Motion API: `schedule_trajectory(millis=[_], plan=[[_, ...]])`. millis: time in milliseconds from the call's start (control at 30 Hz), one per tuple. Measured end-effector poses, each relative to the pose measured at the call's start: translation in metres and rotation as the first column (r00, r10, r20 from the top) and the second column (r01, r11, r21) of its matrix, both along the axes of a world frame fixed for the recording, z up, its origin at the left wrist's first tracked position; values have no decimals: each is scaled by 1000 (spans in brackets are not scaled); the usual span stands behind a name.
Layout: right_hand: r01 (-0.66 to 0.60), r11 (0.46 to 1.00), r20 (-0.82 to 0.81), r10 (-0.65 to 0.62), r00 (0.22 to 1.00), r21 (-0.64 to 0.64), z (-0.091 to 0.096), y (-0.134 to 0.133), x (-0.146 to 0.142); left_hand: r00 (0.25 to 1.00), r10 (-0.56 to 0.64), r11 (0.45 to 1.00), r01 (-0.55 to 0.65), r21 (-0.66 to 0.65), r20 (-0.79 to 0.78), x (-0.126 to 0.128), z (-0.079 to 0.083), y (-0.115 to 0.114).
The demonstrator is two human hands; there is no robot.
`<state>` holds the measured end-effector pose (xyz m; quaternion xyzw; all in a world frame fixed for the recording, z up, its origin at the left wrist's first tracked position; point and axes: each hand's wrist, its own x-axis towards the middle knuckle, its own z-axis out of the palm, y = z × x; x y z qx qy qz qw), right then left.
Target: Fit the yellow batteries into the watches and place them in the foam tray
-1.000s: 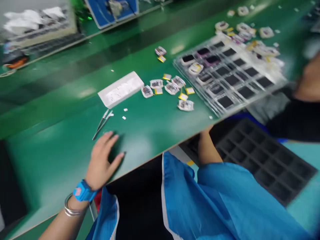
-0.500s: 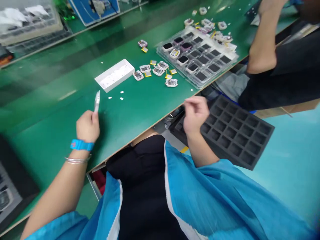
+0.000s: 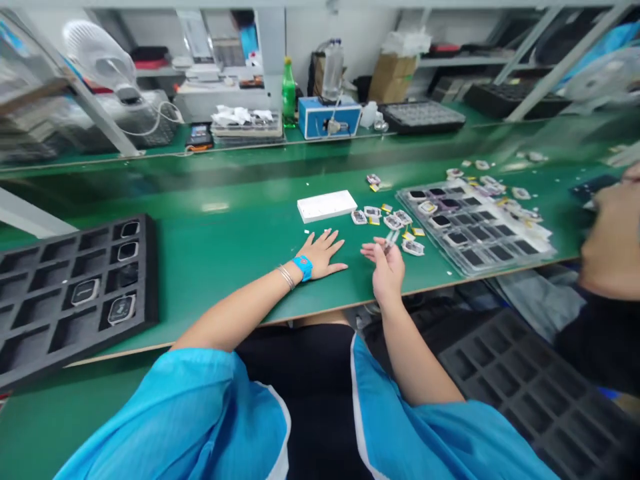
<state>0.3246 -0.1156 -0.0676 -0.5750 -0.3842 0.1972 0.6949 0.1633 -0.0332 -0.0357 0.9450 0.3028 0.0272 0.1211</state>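
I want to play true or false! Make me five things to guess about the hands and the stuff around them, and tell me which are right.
1. The right hand is holding tweezers. True.
2. The left hand is squeezed into a fist. False: its fingers are spread out, palm down.
3. The green bottle is lying on its side. False: it stands upright.
4. A blue wristwatch is on the person's left wrist. True.
5. The black tray on the person's left holds some square watches. True.
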Motion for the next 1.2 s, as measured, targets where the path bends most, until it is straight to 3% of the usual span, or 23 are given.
schedule_trajectory(millis=[133,267,367,467,600,700,833,967,1067,1133,1200], plan=[[-25,997,40,28,999,-75,-7,4,4,998,-27,999,28,30,-54,9,-6,30],[-76,984,103,93,990,-158,-3,2,0,999,-37,999,38,30,-18,1,-13,33],[-94,974,121,121,985,-205,1,1,-2,1000,-24,999,24,22,11,-34,-20,35],[-119,962,139,156,978,-244,1,0,-2,1000,23,999,-23,35,5,-90,-24,53],[-155,946,178,211,961,-285,-1,0,-3,992,123,990,-120,68,-39,-148,-21,105],[-161,940,282,249,927,-301,-1,1,-7,952,306,948,-303,99,-13,-158,-17,154],[-156,938,579,316,752,-310,-3,7,-8,870,479,857,-492,153,113,-143,-11,208],[-82,936,802,338,492,-343,0,24,10,776,590,760,-627,170,223,-134,-6,231],[-107,952,888,307,343,-288,36,41,25,696,660,687,-711,147,281,-137,-5,231],[-212,967,934,203,292,-144,84,52,28,641,704,640,-759,119,306,-140,-5,229],[-314,947,970,19,243,60,149,66,22,588,742,595,-799,88,321,-140,-5,226]])
